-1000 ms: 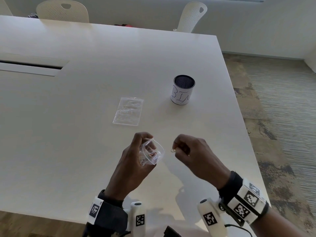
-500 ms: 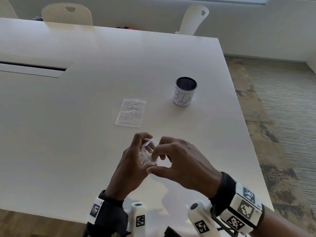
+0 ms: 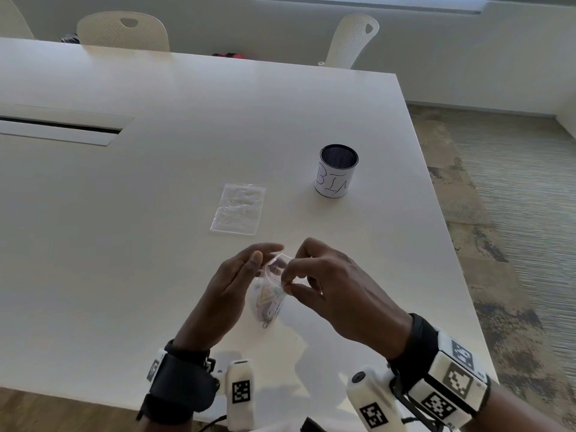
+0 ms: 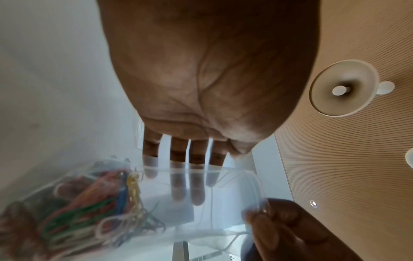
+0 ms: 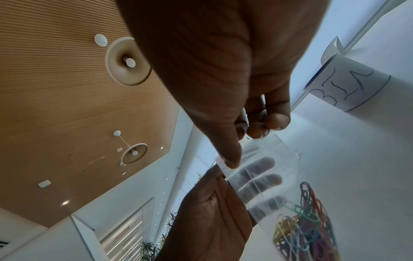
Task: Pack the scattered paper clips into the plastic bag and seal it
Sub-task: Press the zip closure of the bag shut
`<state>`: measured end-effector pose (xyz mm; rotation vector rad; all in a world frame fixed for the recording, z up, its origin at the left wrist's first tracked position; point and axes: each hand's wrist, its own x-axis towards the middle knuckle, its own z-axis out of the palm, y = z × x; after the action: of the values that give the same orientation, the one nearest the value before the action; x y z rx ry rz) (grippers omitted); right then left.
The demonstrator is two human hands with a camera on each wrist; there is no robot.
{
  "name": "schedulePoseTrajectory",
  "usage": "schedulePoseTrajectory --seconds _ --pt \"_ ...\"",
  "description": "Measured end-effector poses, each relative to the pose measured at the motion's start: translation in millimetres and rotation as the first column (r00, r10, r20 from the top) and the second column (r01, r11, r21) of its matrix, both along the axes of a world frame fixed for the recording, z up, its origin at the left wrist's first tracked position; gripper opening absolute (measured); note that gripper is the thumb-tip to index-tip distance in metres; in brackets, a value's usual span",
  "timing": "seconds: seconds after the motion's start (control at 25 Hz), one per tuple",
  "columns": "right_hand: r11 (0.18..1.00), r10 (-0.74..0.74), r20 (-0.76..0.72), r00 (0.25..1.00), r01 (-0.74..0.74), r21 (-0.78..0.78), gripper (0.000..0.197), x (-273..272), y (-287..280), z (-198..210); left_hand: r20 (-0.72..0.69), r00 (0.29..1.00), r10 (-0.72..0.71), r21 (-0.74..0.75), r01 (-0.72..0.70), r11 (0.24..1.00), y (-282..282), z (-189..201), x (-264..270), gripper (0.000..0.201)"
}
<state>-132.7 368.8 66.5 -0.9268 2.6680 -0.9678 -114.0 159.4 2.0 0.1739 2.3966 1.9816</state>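
Head view is showing the left hand (image 3: 230, 285) lying flat, fingers straight, backing the plastic bag (image 3: 270, 291) above the white table (image 3: 156, 213); coloured paper clips (image 3: 266, 302) are sitting bunched in its bottom; the right hand (image 3: 336, 291) is pinching its top edge between thumb and fingertips

Soft, even daylight fills the head view, where the glossy white surface (image 3: 187, 126) carries a pale sheen and faint grey shadows just below the wrists, while the patterned carpet floor (image 3: 514, 213) smears and bends toward the right edge. Both wrist views are strongly warped, with round white ceiling lamps (image 4: 343, 88) glowing against ribbed wooden panels. There the clear plastic bag (image 4: 201, 203) and its coloured wire paper clips (image 4: 85, 211) look hazy and motion-blurred, sharper from the right wrist.
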Motion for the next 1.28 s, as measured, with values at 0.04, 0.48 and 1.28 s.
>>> schedulePoseTrajectory --seconds 0.04,0.48,1.28 --pt "1.0 0.005 -0.01 1.0 -0.005 0.008 0.005 0 1 -1 0.008 1.0 0.029 -0.011 -0.029 1.0 2 -2 -3 0.034" --pt "0.995 -0.006 -0.107 0.994 0.017 0.098 0.007 -5 37 11 -0.085 0.992 0.094 0.078 -0.088 0.993 -6 7 -17 0.014" --pt "0.816 -0.227 0.348 0.91 0.372 -0.442 0.022 -22 71 -19 -0.032 0.998 -0.05 0.071 0.052 0.996 42 -2 -24 0.022"
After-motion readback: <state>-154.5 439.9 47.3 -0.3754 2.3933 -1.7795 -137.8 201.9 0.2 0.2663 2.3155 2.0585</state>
